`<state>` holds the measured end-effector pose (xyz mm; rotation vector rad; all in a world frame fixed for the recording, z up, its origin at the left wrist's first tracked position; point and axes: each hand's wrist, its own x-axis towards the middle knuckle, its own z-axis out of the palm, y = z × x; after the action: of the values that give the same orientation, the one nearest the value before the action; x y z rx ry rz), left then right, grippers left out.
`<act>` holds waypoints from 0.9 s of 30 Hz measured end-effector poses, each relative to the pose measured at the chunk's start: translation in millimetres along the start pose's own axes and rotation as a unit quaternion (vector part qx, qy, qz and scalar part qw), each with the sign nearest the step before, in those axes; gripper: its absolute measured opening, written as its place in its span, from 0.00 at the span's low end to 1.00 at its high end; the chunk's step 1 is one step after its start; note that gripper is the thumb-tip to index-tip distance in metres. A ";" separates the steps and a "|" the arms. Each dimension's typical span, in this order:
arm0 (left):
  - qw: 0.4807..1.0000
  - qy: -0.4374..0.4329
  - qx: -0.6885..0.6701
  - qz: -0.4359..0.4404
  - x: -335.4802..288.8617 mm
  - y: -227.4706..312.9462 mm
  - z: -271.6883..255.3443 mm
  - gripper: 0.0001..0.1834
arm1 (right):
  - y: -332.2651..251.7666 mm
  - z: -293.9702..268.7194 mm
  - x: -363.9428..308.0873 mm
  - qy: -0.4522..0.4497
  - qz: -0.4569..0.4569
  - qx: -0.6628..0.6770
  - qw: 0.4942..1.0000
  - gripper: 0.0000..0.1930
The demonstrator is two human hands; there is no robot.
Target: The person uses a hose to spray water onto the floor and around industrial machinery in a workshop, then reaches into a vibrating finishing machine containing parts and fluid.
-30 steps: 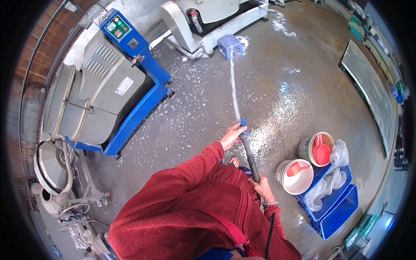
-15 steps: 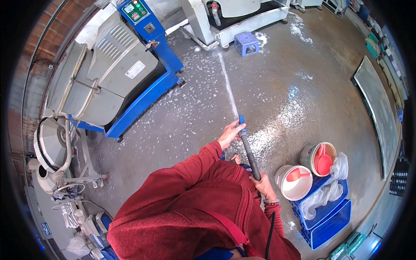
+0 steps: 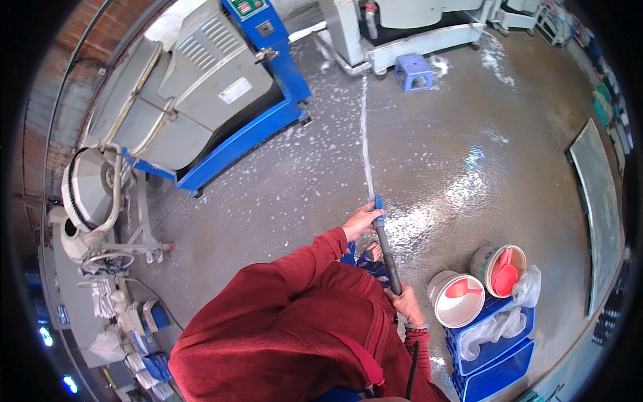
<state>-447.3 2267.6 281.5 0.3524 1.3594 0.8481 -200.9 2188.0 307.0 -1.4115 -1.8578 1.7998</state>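
I hold a dark spray lance with a blue nozzle tip in both hands. My left hand grips it just behind the nozzle. My right hand grips the rear end near my body, where a black hose hangs down. A thin jet of water shoots from the nozzle across the wet concrete floor and lands near a small blue plastic stool. My red sleeves fill the lower middle of the view.
A large grey and blue machine stands at the left, a white machine frame at the top. Two buckets with red scoops sit by stacked blue crates at my right. A flat panel lies far right.
The view has shifted, so the machines and stool sit higher and farther right in frame. The water jet now lands left of the stool instead of on it. My grip is unchanged.
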 end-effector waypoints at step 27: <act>0.974 0.080 0.101 0.187 -83.4 48.9 -130.3 0.32 | -47.9 132.8 39.7 0.010 0.001 -0.002 1.000 0.09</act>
<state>-584.7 2209.4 345.3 0.7288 1.5604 1.0683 -338.0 2136.7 297.6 -1.4276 -1.8519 1.7783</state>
